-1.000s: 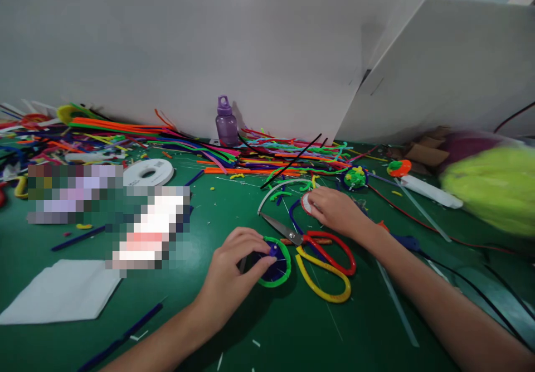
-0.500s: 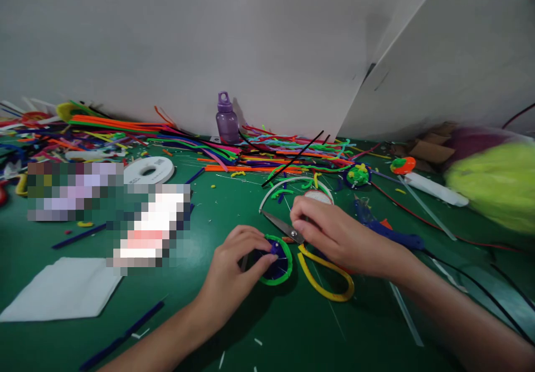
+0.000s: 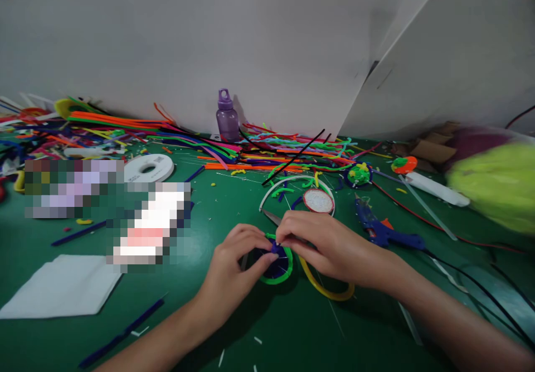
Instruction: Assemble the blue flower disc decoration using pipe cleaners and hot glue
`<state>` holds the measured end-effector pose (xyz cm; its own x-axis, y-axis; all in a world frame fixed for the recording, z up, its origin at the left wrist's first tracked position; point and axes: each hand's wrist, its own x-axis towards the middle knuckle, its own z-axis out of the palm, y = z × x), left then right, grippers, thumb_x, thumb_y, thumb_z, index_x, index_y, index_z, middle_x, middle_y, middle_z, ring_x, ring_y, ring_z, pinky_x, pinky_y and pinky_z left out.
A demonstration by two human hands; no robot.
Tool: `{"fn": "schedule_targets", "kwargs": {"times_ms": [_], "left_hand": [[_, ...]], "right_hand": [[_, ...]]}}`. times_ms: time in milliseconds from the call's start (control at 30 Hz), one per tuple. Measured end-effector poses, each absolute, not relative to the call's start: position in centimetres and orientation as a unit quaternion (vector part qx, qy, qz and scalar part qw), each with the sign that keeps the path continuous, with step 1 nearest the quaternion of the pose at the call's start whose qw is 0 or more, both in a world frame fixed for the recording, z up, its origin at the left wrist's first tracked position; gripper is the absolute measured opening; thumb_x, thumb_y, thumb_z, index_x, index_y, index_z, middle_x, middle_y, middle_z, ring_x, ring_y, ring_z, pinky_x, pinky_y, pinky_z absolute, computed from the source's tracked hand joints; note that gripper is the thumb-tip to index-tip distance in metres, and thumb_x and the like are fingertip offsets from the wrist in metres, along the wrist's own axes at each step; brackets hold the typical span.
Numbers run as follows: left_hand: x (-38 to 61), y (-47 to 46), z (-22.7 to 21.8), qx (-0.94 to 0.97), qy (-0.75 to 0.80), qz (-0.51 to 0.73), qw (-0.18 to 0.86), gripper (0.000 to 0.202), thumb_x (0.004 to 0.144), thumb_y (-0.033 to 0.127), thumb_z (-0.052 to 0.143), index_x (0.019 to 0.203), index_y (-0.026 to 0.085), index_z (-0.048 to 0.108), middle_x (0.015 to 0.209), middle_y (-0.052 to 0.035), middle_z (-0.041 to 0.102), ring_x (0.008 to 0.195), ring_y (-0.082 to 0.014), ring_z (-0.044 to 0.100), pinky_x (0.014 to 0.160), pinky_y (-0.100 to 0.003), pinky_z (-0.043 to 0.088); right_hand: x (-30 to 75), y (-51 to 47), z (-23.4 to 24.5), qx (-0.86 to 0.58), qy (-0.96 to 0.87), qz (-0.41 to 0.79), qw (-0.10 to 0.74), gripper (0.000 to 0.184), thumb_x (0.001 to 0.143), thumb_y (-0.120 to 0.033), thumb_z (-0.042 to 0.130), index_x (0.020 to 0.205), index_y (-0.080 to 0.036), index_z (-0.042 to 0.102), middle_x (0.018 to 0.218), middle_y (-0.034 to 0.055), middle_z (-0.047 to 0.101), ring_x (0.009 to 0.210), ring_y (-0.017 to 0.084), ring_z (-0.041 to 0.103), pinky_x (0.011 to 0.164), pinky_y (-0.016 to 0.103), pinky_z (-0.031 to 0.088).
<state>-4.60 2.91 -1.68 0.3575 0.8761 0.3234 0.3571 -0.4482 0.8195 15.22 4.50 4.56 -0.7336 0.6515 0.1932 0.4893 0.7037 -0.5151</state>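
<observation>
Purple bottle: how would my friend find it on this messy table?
Look to the white board standing along the back of the green table. At its foot, near the middle, stands the purple bottle. It is the only upright thing there; the pipe cleaners around it all lie flat.

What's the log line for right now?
left hand: holding green-rimmed disc | right hand: pinching its blue centre | scissors: beside disc

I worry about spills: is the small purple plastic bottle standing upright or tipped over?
Upright: the small purple plastic bottle stands on its base beside the white board, cap uppermost.
</observation>
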Motion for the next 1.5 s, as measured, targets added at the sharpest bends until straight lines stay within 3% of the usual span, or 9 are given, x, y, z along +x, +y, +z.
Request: {"fn": "schedule_targets", "kwargs": {"times_ms": [500,600,700,867,1167,1333,1500], "left_hand": [[-4.6,2.9,-1.6,0.755,0.403,0.400,0.329,0.006,0.079,0.021,0.066,0.084,0.021,0.069,0.085,-0.0036,0.069,0.090,-0.0188,0.057,0.081,-0.035,0.048],[-4.6,2.9,-1.6,0.755,0.401,0.405,0.326,0.005,0.078,0.021,0.067,0.083,0.020,0.069,0.085,-0.0039,0.069,0.090,-0.0188,0.058,0.081,-0.035,0.048],[-4.6,2.8,-1.6,0.759,0.398,0.403,0.320,0.006,0.079,0.020,0.066,0.084,0.021,0.069,0.084,-0.0035,0.069,0.090,-0.0187,0.058,0.081,-0.034,0.048],[-4.5,2.9,-1.4,0.765,0.392,0.406,0.310,0.006,0.079,0.018,0.065,0.082,0.022,0.069,0.082,-0.0034,0.070,0.087,-0.0194,0.059,0.077,-0.035,0.049],[-4.5,2.9,-1.4,0.764,0.393,0.403,0.316,0.006,0.079,0.018,0.065,0.081,0.022,0.069,0.081,-0.0033,0.070,0.087,-0.0195,0.058,0.078,-0.035,0.049],[-4.5,2.9,-1.6,0.761,0.398,0.404,0.314,0.003,0.078,0.020,0.067,0.080,0.020,0.069,0.080,-0.0034,0.069,0.090,-0.0198,0.057,0.080,-0.034,0.048],[-4.5,2.9,-1.5,0.765,0.391,0.403,0.315,0.004,0.079,0.019,0.065,0.080,0.021,0.069,0.081,-0.0032,0.069,0.087,-0.0186,0.058,0.078,-0.033,0.048]], "right_hand": [[15.5,4.3,4.9,-0.342,-0.871,0.274,0.221,0.022,0.088,-0.011,0.049,0.106,-0.020,0.057,0.097,0.0022,0.063,0.085,0.013,0.056,0.075,0.024,0.042],[15.4,4.4,4.9,-0.400,-0.809,0.358,0.242,0.016,0.089,-0.019,0.051,0.102,-0.021,0.059,0.092,0.0014,0.063,0.082,0.013,0.057,0.072,0.024,0.044],[15.1,4.7,4.4,-0.418,-0.714,0.515,0.225,0.015,0.090,-0.029,0.049,0.096,-0.019,0.059,0.080,0.0006,0.062,0.071,0.011,0.058,0.061,0.022,0.044],[14.4,4.9,3.4,-0.405,-0.597,0.657,0.219,0.018,0.088,-0.033,0.052,0.085,-0.016,0.056,0.074,0.0017,0.062,0.058,0.008,0.057,0.045,0.017,0.036],[14.2,4.9,3.1,-0.407,-0.587,0.660,0.233,0.014,0.086,-0.029,0.055,0.093,-0.017,0.053,0.070,-0.0001,0.063,0.054,0.008,0.056,0.043,0.017,0.033],[14.8,5.2,3.3,-0.412,-0.578,0.643,0.288,0.021,0.087,-0.030,0.054,0.104,-0.019,0.050,0.068,-0.0019,0.061,0.052,0.007,0.054,0.043,0.017,0.030],[14.5,5.0,3.1,-0.403,-0.589,0.666,0.218,0.019,0.087,-0.032,0.053,0.096,-0.016,0.055,0.073,0.0015,0.063,0.055,0.008,0.056,0.042,0.016,0.033]]}}
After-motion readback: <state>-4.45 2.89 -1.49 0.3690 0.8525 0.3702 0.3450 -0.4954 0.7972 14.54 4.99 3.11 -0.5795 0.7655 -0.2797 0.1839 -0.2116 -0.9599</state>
